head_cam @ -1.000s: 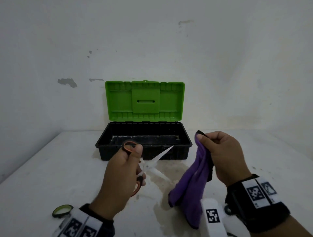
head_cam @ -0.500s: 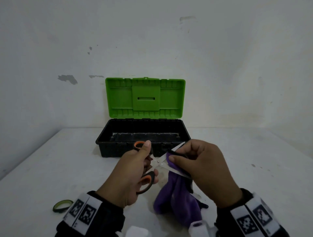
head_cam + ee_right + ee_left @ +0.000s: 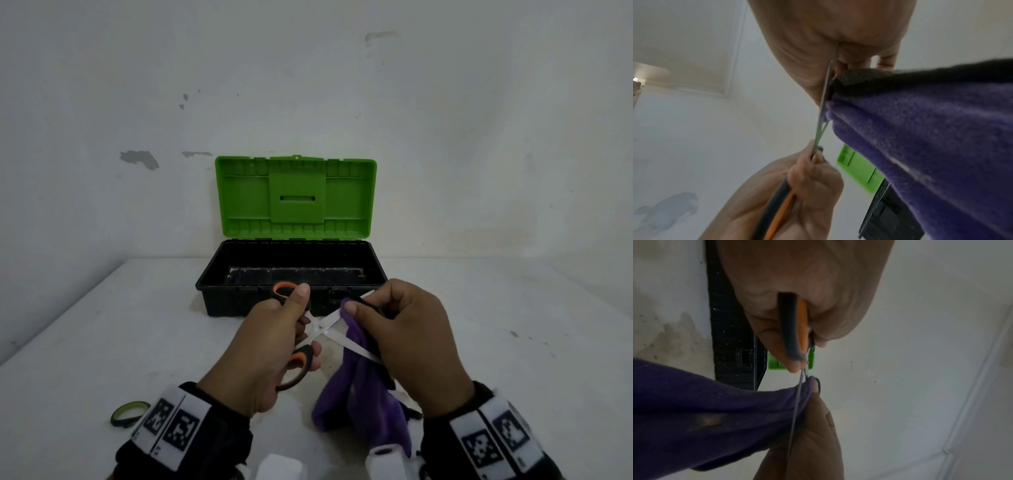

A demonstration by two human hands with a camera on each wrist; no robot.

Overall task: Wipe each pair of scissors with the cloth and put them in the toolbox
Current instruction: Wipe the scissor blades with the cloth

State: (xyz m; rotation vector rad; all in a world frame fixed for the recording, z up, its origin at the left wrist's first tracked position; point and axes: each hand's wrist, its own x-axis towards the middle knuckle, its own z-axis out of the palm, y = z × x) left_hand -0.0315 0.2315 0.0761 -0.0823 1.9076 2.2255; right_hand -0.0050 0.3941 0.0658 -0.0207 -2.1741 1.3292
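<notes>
My left hand (image 3: 274, 342) grips the orange-and-black handles of a pair of scissors (image 3: 323, 327) whose blades stand spread apart in front of the toolbox. My right hand (image 3: 404, 335) pinches a purple cloth (image 3: 356, 394) around the upper blade; the rest of the cloth hangs down. In the left wrist view the scissors handle (image 3: 795, 331) runs between my fingers and the cloth (image 3: 715, 415) wraps the blade. The right wrist view shows the blade (image 3: 823, 110) edge-on against the cloth (image 3: 920, 138). The black toolbox (image 3: 219, 291) stands behind with its green lid (image 3: 294, 198) raised.
A green-and-black ring-shaped handle of some object (image 3: 128, 413) lies on the white table (image 3: 85, 342) by my left wrist, mostly hidden. The table sits in a corner of white walls. A brownish stain marks the table in front of the toolbox.
My hands came together: the right hand brought the cloth to the scissors and pinched it onto the upper blade. The left hand lifted the scissors slightly toward the toolbox.
</notes>
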